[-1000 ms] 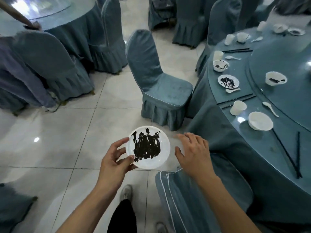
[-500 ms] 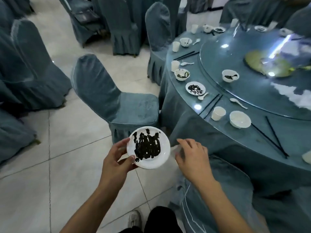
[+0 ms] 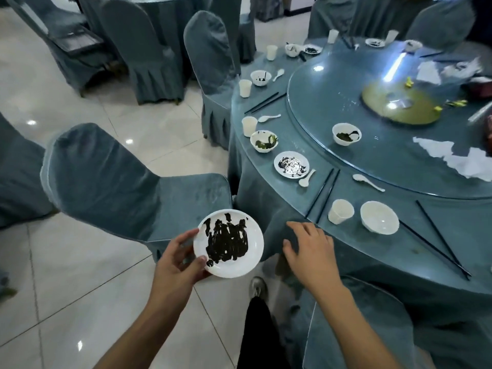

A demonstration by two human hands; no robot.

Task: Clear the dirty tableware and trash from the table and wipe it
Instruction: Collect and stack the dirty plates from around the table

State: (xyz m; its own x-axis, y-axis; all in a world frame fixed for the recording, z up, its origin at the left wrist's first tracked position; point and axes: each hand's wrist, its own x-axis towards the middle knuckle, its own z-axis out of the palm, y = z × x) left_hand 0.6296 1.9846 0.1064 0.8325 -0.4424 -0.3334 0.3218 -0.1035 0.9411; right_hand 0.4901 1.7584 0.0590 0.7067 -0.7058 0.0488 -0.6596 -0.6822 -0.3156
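A white plate [image 3: 228, 243] smeared with dark sauce is held level off the desk's [image 3: 346, 251] near edge. On the desk near that edge stand a white cup [image 3: 340, 211] and an empty white bowl [image 3: 379, 217], beside black chopsticks [image 3: 442, 235].

Cup [image 3: 340, 211] left of bowl [image 3: 379, 217], on table [image 3: 372, 265] edge.

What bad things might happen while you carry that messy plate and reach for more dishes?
1. The left hand holds the smeared plate only by its rim, over the floor and beside a covered chair; if it tilts, the dark sauce might drip or the plate might slip.
2. The right hand is open at the table edge, near a cup and an empty bowl; a hasty reach might tip the cup.
3. The chopsticks reach the table edge and could get swept off.
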